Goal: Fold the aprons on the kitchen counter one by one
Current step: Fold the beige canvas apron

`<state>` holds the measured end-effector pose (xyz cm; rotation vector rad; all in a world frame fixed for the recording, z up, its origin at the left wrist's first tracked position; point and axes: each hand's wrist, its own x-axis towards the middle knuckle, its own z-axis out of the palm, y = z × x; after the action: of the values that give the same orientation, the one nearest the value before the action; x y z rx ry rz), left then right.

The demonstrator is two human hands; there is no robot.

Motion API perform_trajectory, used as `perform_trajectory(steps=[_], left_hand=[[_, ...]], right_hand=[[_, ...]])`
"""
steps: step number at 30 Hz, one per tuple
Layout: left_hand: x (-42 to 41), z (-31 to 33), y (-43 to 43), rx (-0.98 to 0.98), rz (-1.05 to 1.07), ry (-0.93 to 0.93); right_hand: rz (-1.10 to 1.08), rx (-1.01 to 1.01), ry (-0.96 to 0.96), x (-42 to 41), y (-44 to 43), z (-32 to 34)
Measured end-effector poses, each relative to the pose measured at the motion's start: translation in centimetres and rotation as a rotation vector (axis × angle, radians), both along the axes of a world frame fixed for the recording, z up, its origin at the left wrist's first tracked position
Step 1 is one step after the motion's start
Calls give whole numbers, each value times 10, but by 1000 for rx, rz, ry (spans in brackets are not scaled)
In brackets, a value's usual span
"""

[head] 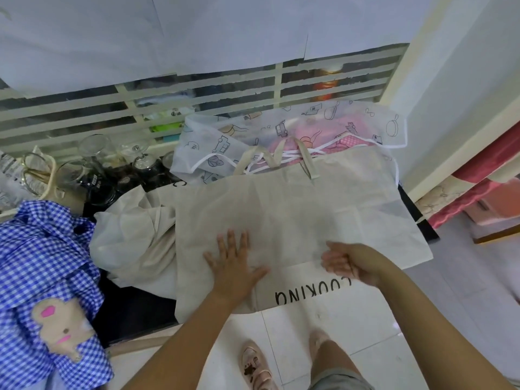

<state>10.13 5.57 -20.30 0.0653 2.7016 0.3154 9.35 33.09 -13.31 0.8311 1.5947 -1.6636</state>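
Note:
A beige apron (295, 215) lies spread across the dark counter (135, 313), its upper part folded down over itself. Its lower edge hangs past the counter's front and shows black lettering. My left hand (233, 266) presses flat on the cloth with fingers spread. My right hand (349, 263) sits at the folded edge just right of it, fingers curled round the edge of the cloth. The apron's straps (306, 159) lie at its far edge.
A second beige apron (135, 237) is crumpled at left. A blue checked apron (47, 277) with a bear patch covers the far left. A translucent printed apron (281, 130) and a pink one (351, 142) lie behind. Glass jars (95, 167) stand at back left.

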Motion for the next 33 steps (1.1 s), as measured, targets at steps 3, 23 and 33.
perform_trajectory(steps=[3, 23, 33], left_hand=[[-6, 6, 4, 27, 67, -59], [-18, 9, 6, 51, 138, -223], [-20, 14, 13, 6, 181, -239]], right_hand=[[-193, -23, 154, -50, -4, -2], [-300, -721, 474, -263, 6, 55], [-111, -153, 224, -161, 67, 7]])
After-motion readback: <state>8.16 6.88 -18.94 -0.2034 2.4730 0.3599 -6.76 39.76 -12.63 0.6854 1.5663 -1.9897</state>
